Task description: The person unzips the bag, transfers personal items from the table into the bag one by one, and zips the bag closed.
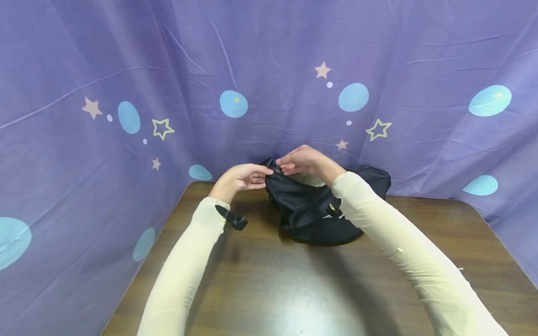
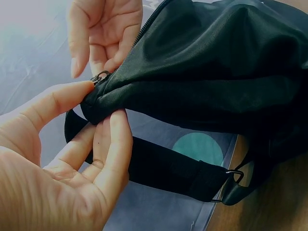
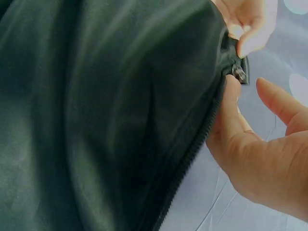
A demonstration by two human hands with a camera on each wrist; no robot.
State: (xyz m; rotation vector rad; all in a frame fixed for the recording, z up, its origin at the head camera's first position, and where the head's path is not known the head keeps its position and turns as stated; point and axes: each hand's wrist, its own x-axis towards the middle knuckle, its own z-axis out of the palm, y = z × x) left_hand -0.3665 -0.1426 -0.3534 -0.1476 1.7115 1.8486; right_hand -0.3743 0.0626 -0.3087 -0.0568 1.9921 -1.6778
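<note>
A black fabric bag (image 1: 298, 198) lies at the back of the table. My left hand (image 1: 250, 176) pinches its left end between thumb and fingers, right at the end of a zipper (image 3: 188, 159). In the left wrist view the thumb presses beside a small metal zipper pull (image 2: 101, 75), and a black strap (image 2: 161, 166) loops below the hand. My right hand (image 3: 264, 154) is at the zipper's edge, its index fingertip just below the pull and its thumb held apart. The zipper edge runs down away from the pull in the right wrist view.
The brown wooden table (image 1: 269, 289) extends toward me in front of the bag. A purple curtain (image 1: 277, 56) with stars and blue ovals hangs close behind and to the left. A black band (image 1: 231, 217) circles my left sleeve. The strap carries a metal ring (image 2: 235, 176).
</note>
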